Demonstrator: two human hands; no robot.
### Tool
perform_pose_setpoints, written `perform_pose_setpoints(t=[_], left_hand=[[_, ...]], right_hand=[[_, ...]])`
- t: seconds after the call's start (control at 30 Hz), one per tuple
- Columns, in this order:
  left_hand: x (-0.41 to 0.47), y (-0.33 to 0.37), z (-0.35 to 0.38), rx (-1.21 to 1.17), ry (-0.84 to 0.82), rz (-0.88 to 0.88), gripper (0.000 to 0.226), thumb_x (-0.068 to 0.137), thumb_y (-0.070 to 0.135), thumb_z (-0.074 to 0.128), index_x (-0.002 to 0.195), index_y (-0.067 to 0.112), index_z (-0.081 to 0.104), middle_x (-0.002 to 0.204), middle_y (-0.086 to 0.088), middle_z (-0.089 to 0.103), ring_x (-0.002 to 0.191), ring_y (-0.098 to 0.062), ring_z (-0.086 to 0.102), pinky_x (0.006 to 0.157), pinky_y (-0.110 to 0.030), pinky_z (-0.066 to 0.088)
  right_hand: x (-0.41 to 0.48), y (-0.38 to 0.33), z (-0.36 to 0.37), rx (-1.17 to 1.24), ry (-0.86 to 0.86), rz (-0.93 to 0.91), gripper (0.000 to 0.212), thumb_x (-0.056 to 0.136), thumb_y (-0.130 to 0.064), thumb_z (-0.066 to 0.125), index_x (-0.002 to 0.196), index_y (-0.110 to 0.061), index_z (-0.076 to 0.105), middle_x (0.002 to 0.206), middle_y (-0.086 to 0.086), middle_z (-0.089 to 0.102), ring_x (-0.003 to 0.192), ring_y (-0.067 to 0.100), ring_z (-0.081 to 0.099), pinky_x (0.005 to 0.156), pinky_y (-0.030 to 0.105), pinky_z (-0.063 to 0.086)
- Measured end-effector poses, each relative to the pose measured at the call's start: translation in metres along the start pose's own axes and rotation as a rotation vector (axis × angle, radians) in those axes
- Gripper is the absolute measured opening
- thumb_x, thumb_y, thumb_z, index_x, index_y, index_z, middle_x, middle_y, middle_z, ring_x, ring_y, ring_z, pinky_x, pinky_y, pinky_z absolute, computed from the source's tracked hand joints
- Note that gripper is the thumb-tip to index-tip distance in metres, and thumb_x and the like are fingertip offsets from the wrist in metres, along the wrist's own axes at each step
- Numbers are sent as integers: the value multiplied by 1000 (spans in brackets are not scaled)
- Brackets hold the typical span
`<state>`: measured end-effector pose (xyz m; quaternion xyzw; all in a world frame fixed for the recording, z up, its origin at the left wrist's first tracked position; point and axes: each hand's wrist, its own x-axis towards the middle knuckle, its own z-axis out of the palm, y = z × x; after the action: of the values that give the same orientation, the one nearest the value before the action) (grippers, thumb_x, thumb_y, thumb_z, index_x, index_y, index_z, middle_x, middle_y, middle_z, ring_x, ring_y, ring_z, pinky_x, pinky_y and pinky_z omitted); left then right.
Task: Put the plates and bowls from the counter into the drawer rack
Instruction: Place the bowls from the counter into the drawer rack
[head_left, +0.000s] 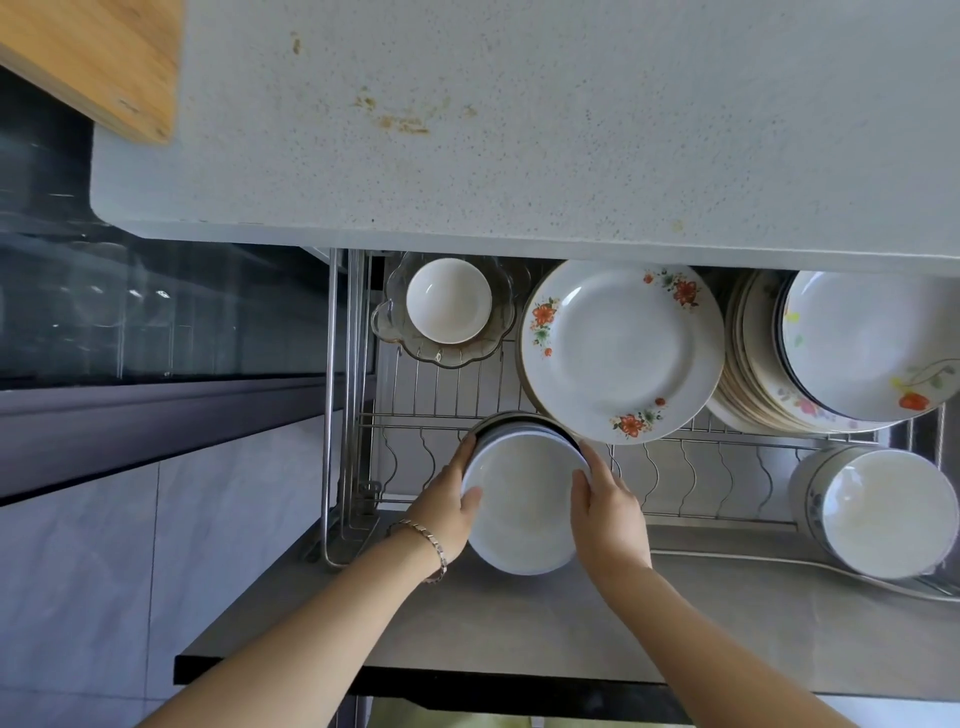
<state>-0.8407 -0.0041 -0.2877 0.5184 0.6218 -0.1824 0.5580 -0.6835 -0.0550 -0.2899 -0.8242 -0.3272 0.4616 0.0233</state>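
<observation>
Left hand (451, 505) at 9 o'clock, right hand (607, 514) at 3 o'clock, both gripping the bowl stack (522, 506) rim, likely for level carry, over drawer rack (701, 475) front row.

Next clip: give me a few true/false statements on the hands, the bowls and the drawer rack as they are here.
1. Both the left hand and the right hand grip the stack of white bowls. True.
2. The floral plate is held in the right hand. False: it rests in the drawer rack; the right hand grips the bowls.
3. The small white bowl sits inside a glass dish. True.
4. The bracelet is on the right wrist. False: it is on the left wrist.
</observation>
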Motion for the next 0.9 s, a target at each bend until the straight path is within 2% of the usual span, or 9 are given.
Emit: perform_pose_setpoints(t=[0.07, 0.1, 0.13, 0.2, 0.33, 0.47, 0.53, 0.8, 0.9], left_hand=[[2, 0, 1, -73, -5, -27, 63, 98, 17, 36, 149, 33, 3, 109, -18, 61, 67, -21, 58, 51, -18, 46], [4, -1, 2, -114, -15, -55, 66, 96, 15, 37, 149, 35, 2, 90, -12, 60, 53, -15, 47, 38, -12, 35], [6, -2, 2, -145, -15, -71, 69, 94, 12, 38, 148, 37, 3, 77, -5, 54, 48, -12, 40, 33, -10, 28], [11, -2, 2, -206, -15, -90, 72, 91, 6, 39, 147, 39, 7, 75, -2, 52, 50, -13, 40, 35, -11, 28], [12, -3, 3, -408, -4, -104, 76, 85, -9, 38, 144, 37, 24, 107, -3, 53, 80, -21, 51, 58, -22, 41], [13, -10, 9, -522, 15, -111, 77, 82, -14, 38, 143, 32, 29, 126, -11, 53, 96, -24, 49, 65, -25, 42], [14, -11, 10, -519, 15, -105, 77, 82, -13, 38, 144, 32, 29, 124, -9, 53, 99, -26, 50, 73, -29, 43], [14, 3, 7, -543, 2, -169, 72, 85, -5, 46, 144, 30, 25, 106, -6, 50, 91, -28, 50, 60, -26, 45], [12, 5, 7, -556, 29, -173, 71, 85, -5, 47, 144, 28, 26, 106, -5, 49, 93, -28, 50, 74, -32, 46]], right_hand=[[3, 2, -1, 187, -110, 110, 57, 95, -27, 47, 147, -29, 25, 137, 7, 52, 119, 31, 53, 89, 31, 42], [4, 2, -3, 286, -172, 178, 65, 90, -32, 55, 148, -27, 25, 140, 5, 49, 121, 30, 52, 93, 32, 42], [6, 2, -3, 356, -221, 230, 74, 82, -37, 61, 147, -25, 28, 140, 5, 49, 122, 29, 52, 96, 34, 43], [9, 5, -5, 419, -257, 264, 78, 66, -37, 60, 140, -21, 40, 128, 5, 58, 112, 27, 56, 92, 35, 48], [10, 10, -9, 472, -271, 202, 58, 72, -15, 59, 129, -21, 50, 99, -4, 64, 89, 16, 59, 69, 25, 47], [10, 11, -9, 401, -265, 150, 75, 62, -31, 53, 136, -24, 44, 122, -2, 62, 110, 21, 60, 93, 34, 48], [13, 11, -8, 366, -259, 145, 75, 63, -35, 50, 137, -24, 42, 130, -1, 59, 118, 22, 56, 100, 37, 44], [19, 15, -6, 299, -270, 141, 50, 86, -24, 46, 136, -20, 42, 126, 4, 59, 97, 17, 48, 86, 29, 38], [19, 15, -5, 260, -257, 139, 50, 87, -25, 45, 136, -23, 42, 125, 1, 60, 105, 21, 53, 89, 30, 40]])
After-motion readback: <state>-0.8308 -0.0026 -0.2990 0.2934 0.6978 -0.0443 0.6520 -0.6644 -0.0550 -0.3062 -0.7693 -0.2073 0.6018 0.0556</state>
